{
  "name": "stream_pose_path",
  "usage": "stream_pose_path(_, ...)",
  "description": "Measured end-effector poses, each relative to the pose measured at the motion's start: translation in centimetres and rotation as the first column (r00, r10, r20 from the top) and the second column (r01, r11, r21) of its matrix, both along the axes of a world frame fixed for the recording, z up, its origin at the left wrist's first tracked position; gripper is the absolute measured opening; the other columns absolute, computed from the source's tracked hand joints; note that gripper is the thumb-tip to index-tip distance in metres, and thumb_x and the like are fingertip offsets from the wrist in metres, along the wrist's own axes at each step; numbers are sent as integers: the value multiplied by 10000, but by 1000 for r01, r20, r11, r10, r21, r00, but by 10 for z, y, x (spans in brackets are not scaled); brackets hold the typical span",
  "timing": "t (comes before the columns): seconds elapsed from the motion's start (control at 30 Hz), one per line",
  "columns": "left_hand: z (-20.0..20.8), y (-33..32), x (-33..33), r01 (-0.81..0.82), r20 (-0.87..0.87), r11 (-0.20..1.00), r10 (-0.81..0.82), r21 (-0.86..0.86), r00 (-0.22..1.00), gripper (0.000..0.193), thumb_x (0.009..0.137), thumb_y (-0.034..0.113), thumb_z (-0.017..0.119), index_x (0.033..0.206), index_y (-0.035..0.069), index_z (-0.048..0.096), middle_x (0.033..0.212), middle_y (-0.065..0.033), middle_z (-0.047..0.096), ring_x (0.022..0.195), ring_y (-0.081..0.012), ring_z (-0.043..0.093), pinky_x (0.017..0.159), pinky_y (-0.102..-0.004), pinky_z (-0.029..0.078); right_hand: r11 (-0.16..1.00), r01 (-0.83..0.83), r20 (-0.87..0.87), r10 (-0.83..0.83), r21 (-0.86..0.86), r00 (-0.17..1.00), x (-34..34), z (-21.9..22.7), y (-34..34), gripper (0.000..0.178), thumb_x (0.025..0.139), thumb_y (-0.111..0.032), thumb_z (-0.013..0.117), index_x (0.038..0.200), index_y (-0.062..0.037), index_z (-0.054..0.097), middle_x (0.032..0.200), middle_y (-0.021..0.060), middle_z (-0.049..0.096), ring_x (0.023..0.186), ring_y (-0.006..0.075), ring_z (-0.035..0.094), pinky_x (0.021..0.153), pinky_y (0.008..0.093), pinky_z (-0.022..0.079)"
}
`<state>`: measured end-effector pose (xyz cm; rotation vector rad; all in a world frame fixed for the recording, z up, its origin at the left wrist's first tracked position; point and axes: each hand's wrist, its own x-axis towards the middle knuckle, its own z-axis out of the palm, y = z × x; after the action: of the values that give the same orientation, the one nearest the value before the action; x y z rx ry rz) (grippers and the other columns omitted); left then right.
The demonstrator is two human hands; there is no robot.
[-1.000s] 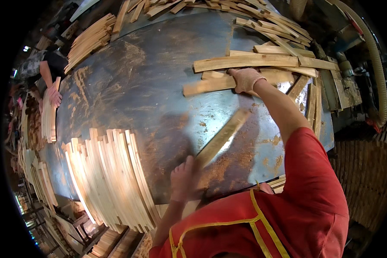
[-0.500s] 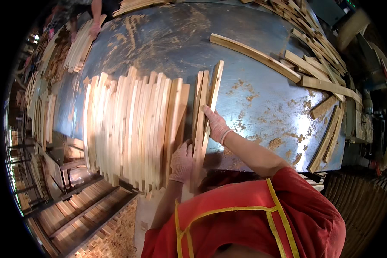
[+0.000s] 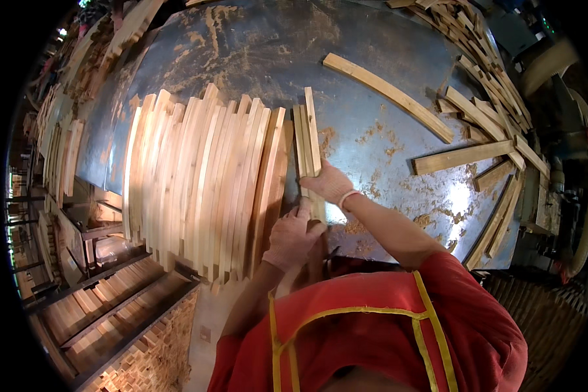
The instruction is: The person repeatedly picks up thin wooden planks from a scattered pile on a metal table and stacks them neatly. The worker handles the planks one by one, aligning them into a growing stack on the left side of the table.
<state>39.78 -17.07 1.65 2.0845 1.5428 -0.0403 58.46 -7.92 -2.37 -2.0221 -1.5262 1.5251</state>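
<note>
Both hands, in pale knitted gloves, are on a small bundle of narrow wooden strips (image 3: 306, 140) standing side by side on the metal table. My right hand (image 3: 330, 184) is wrapped round the bundle's right side, partway along its length. Nearer my body, my left hand (image 3: 293, 238) closes on the lower part of the same strips, its thumb on their right side. The strips' near ends are partly hidden by my hands. Just left of the bundle lies a wide row of similar strips (image 3: 199, 176), packed close with uneven ends.
On the metal table (image 3: 268, 59) are patches of sawdust. A long strip (image 3: 389, 98) lies at the far right, beside a short board (image 3: 460, 158) and a jumbled pile of offcuts (image 3: 493, 78). Low on the left stands a dark-framed rack (image 3: 121, 313) holding wood pieces.
My right hand has slid nearer along the strips, and the tilted right-hand strip now lies against the others. My left hand has moved right onto the bundle. A short board at right lies differently.
</note>
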Motion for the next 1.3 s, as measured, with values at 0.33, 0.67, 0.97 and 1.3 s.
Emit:
stream_pose_path(0.33, -8, -31, -82, 214, -391, 857, -17, 468, 920, 702, 872, 235, 703, 1532, 71, 527, 1524, -185, 520, 1468, -411, 455, 1234, -600, 354, 982, -136, -107, 122, -129, 987, 14, 43, 0, 1013, 985, -607, 674, 1630, 80, 303, 1113, 265, 777, 1047, 376, 769, 917, 436, 620)
stream_pose_path(0.67, -33, -17, -24, -28, -323, 853, 227, 520, 919, 959, 866, 422, 813, 1614, -14, 402, 1631, -229, 415, 1527, -453, 377, 1275, -596, 316, 945, -140, 251, 65, 295, 966, 128, 49, 96, 526, 887, -381, 748, 1287, -47, 674, 1232, 255, 743, 1168, 409, 718, 1004, 499, 570)
stream_pose_path(0.97, -44, -7, -32, 26, -364, 873, 176, 487, 915, 972, 833, 424, 841, 1611, 17, 424, 1632, -216, 429, 1530, -455, 370, 1286, -624, 285, 972, -150, 462, 51, 181, 885, 255, 31, 55, 622, 976, -545, 713, 1359, -65, 613, 1155, 221, 775, 1073, 371, 750, 946, 482, 586)
stream_pose_path(1.3, -19, -1, -39, 129, -377, 903, 38, 409, 926, 836, 952, 521, 707, 1619, 92, 445, 1636, -173, 426, 1501, -448, 374, 1248, -579, 305, 879, -471, -87, 476, 77, 875, -48, 27, -99, 498, 972, -444, 628, 1296, -74, 706, 1240, 246, 754, 1193, 435, 709, 1023, 512, 555)
